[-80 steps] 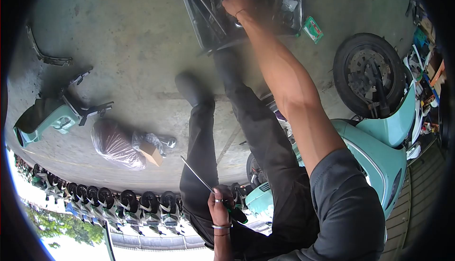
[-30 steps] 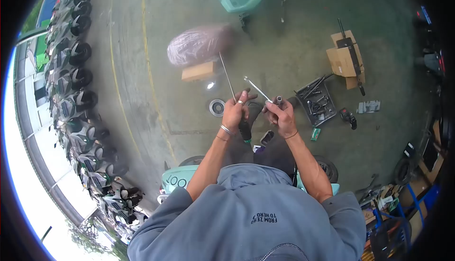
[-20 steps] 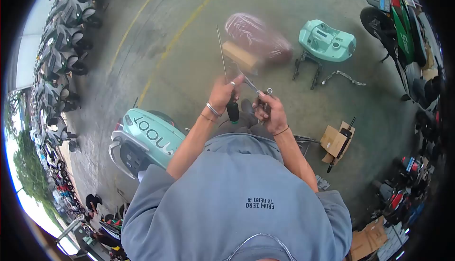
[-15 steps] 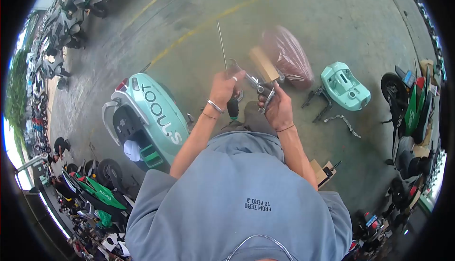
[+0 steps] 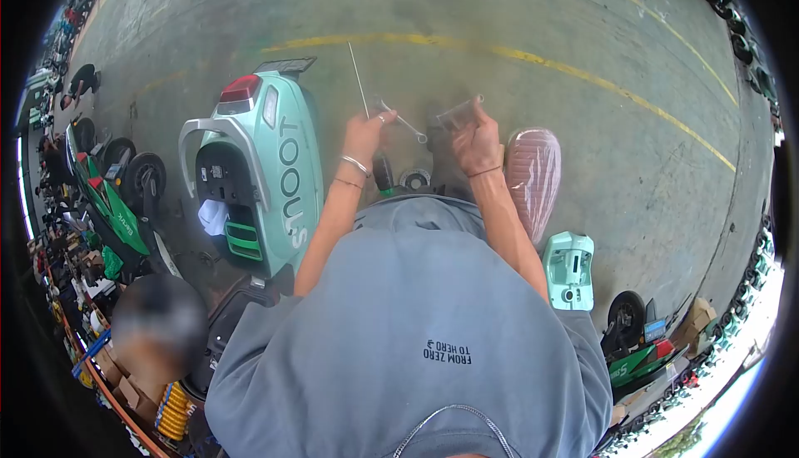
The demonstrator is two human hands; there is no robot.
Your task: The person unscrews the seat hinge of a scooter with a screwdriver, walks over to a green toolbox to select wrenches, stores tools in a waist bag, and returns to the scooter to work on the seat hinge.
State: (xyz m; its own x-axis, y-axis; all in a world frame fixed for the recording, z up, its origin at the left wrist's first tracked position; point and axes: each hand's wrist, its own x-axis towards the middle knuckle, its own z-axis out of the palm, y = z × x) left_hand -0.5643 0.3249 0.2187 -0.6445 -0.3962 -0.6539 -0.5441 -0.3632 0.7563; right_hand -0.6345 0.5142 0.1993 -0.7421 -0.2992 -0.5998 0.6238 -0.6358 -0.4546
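Observation:
My left hand (image 5: 366, 138) is closed round a long screwdriver (image 5: 358, 75), its thin shaft pointing up and its dark green handle (image 5: 384, 173) below the palm. A silver wrench (image 5: 406, 124) also sticks out from the fingers of this hand, toward the right. My right hand (image 5: 478, 143) is closed on a short metal tool (image 5: 455, 114), blurred, which looks like a wrench or socket piece. The two hands are apart, in front of my chest.
A mint scooter (image 5: 291, 167) stands at the left. On the right are a plastic-wrapped seat (image 5: 533, 179) and a mint body panel (image 5: 569, 271). Another person (image 5: 158, 329) is at the lower left, one more (image 5: 81, 84) farther off. A green motorcycle (image 5: 112, 217) stands far left.
The view has swung round to the scooter. My right hand has left the tool tray with metal tools, and the wrench from between the hands is now in my left hand beside the screwdriver.

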